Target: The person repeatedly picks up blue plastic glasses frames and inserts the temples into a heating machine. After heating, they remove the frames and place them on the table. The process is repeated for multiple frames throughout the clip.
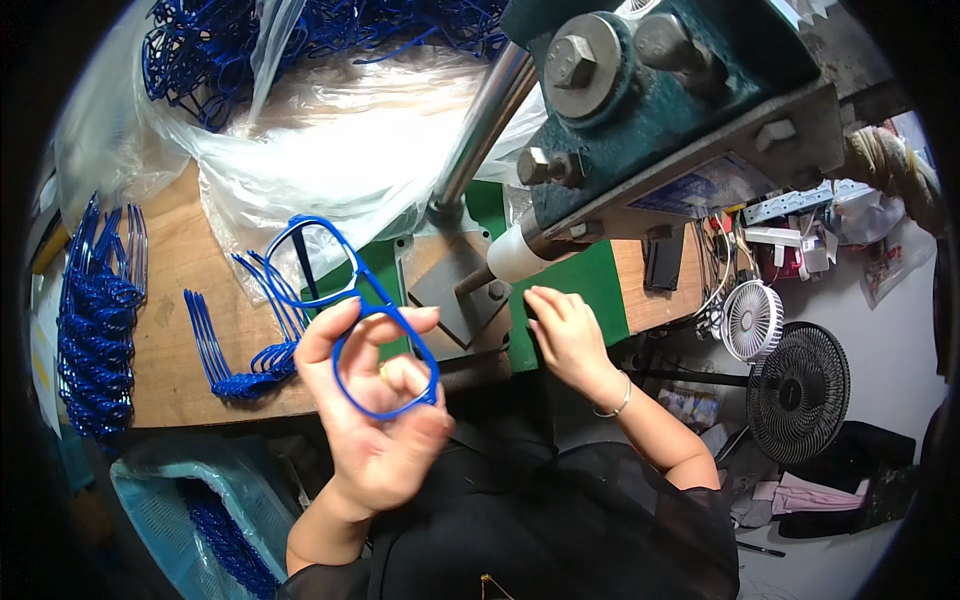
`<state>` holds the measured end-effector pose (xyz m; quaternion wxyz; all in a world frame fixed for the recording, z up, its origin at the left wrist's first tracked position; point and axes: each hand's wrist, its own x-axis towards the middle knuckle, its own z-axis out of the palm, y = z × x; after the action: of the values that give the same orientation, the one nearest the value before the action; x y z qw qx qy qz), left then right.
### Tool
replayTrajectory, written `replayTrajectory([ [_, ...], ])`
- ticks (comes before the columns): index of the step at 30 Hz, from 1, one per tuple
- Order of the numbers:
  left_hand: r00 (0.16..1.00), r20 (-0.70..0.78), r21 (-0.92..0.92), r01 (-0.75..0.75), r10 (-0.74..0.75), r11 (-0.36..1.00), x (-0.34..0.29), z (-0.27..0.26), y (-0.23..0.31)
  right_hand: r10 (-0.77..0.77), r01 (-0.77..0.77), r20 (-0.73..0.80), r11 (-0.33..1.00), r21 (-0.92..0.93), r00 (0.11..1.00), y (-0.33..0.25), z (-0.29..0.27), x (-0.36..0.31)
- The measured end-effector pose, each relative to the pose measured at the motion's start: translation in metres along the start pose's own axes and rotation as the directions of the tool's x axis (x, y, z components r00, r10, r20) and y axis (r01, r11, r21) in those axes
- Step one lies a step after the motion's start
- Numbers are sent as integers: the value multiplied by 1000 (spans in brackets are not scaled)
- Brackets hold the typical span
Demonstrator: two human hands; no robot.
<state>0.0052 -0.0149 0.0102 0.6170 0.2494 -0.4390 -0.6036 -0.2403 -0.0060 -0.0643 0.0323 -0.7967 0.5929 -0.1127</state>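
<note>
My left hand [375, 440] is raised over the table's front edge, its fingers closed on a blue eyeglass frame [365, 275]. The frame stands tilted, without lenses, one rim up and left of the other; a temple shows behind the upper rim. Near the green mat [590, 290], my right hand [570, 335] has loosely bent fingers with small gaps and nothing visible in them. Between the hands, a dark metal plate [455, 305] sits under the rod of a green press [650, 110]. Stacked blue eyeglass frames [250, 380] lie left of my left hand.
A taller stack of blue frames [98, 330] stands at the table's far left. Clear plastic sheeting [320, 170] lies at the back beside a heap of blue frames [330, 25]. A light-blue basket [160, 500] is at lower left. Fans [798, 395] stand at right.
</note>
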Motion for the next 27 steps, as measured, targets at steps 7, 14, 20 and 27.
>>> replayTrajectory([
  [7,955,-6,-49,295,-296,954,-1,17,3,448,-373,6,736,565,894,32,20,8],
  [14,902,38,-348,416,-431,840,-4,4,15,284,-225,-170,927,299,943,21,30,8],
  [20,825,163,-328,562,-541,760,-2,2,11,381,-267,-146,829,492,913,17,32,7],
  [27,685,218,-8,713,-695,701,-11,13,7,209,-165,-121,939,301,970,15,30,11],
])
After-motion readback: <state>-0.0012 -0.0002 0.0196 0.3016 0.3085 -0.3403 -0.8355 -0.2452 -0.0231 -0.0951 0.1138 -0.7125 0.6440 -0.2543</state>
